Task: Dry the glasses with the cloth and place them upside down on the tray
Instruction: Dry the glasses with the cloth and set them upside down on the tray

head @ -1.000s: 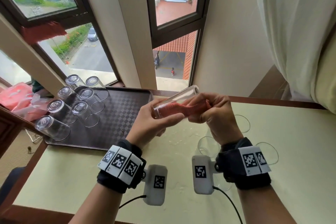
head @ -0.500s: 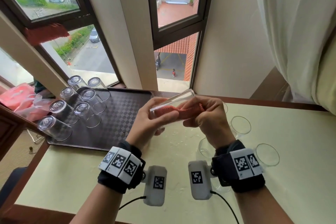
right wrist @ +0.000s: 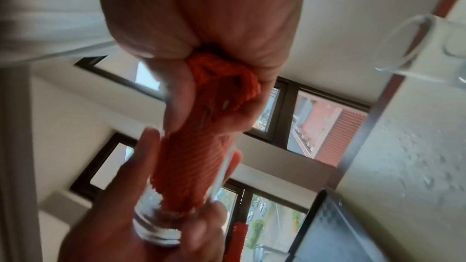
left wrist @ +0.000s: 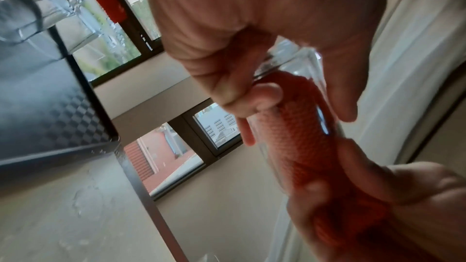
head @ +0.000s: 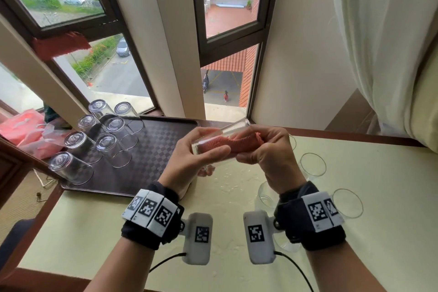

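A clear glass (head: 220, 136) lies sideways in the air above the table, its base toward the left. My left hand (head: 201, 156) grips its base end (right wrist: 156, 232). A red cloth (head: 237, 143) is stuffed inside the glass (left wrist: 300, 127), and my right hand (head: 267, 149) holds the cloth's bunched end (right wrist: 221, 85) at the glass's mouth. The dark checkered tray (head: 154, 149) at the left carries several glasses (head: 113, 152) standing upside down. Several upright glasses (head: 312, 163) stand on the table to the right, partly hidden behind my right wrist.
The pale table (head: 379, 197) has water drops (head: 227, 187) below my hands. Pink plastic bags (head: 26, 130) lie left of the tray. Another red cloth (head: 61, 44) hangs on the window frame. A white curtain (head: 384, 31) hangs at the right.
Both hands and the glass have dropped slightly lower and to the left, and the glass has tilted flatter. The cloth stays inside the glass.
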A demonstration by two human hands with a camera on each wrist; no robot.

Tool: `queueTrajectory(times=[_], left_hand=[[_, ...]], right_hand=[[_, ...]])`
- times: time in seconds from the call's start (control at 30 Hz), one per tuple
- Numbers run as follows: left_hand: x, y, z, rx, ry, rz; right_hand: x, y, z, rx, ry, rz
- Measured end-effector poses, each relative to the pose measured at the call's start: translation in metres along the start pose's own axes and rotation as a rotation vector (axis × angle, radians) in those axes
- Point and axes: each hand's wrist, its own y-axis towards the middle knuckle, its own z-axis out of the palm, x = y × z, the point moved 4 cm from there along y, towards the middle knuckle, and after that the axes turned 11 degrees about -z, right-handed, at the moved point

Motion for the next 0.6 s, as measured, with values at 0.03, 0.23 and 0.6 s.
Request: queueTrajectory(times=[0.03,0.23,0.6], left_hand=[[-0.003,0.000,-0.002,-0.027,0.013,0.028],[-0.021,-0.007,-0.005,-0.007,0.291,0.358],[-0.023,-0.002,-0.015,0.002,0.178,0.129]], right_hand=[[-0.001,0.000,0.001,0.015,-0.022,-0.008],[-0.004,-0.005,0.006,0.098,-0.016,0.094],[-0.003,-0.007,0.014,0.017,0.016,-0.001]])
